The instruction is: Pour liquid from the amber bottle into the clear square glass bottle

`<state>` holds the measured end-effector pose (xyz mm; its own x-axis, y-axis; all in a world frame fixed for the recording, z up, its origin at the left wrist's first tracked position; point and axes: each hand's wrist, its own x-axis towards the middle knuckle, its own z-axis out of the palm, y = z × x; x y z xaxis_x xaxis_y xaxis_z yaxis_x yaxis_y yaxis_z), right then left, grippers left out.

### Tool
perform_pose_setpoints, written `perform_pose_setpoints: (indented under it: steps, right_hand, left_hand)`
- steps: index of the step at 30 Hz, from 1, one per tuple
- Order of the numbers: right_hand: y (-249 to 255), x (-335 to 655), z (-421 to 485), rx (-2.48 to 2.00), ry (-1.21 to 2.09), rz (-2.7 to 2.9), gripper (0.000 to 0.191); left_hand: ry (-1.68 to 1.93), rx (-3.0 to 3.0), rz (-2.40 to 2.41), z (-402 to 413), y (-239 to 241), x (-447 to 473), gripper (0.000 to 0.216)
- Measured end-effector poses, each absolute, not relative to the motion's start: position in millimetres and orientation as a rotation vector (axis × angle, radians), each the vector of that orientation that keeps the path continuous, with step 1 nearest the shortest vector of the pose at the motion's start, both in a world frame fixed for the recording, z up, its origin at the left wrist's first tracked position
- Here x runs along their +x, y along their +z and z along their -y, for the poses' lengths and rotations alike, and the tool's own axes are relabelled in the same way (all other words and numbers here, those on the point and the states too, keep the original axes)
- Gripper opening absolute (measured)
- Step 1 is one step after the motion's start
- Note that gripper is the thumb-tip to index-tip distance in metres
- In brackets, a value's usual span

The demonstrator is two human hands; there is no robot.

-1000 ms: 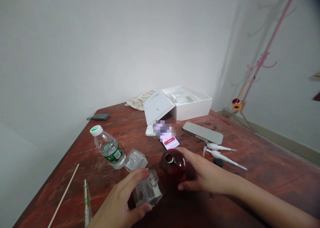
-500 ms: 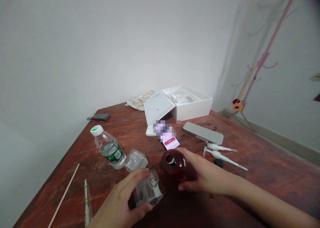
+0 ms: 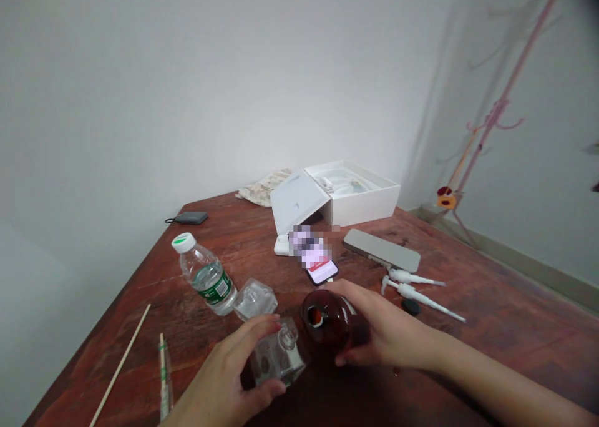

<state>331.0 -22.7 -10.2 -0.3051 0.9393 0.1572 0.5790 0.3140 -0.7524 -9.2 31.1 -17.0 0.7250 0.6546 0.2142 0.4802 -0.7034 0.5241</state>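
Note:
My left hand (image 3: 241,368) grips a clear, square-sided bottle (image 3: 278,358) with an uncapped neck, its thumb and fingers on opposite sides. In my right hand (image 3: 369,327) is a dark reddish-brown bottle (image 3: 327,314), its open mouth tilted left toward the clear bottle's neck; the two stay apart. Behind my left fingers stands a second clear square bottle (image 3: 255,299). Two white pump heads (image 3: 425,296) with dip tubes lie to the right, beside a small black cap (image 3: 410,306).
At left stand a water bottle (image 3: 208,277), a bare wooden stick (image 3: 121,364) and wrapped chopsticks (image 3: 163,377). Farther back are a lit phone (image 3: 322,272), a grey slab (image 3: 381,250), an open white box (image 3: 365,205), a patterned cloth (image 3: 264,188) and a dark power bank (image 3: 193,217).
My right hand has brought the brown bottle slightly lower and tipped it a little further left. My left hand and the clear bottle stay nearly in place.

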Motion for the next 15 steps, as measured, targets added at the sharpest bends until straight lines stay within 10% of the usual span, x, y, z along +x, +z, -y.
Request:
perform_pose_setpoints:
  steps: [15]
  right_hand:
    - [-32,333,21,-1.268,0.674,1.991,0.080]
  left_hand:
    - [0.531,2.366,-0.809,-22,3,2,0.062]
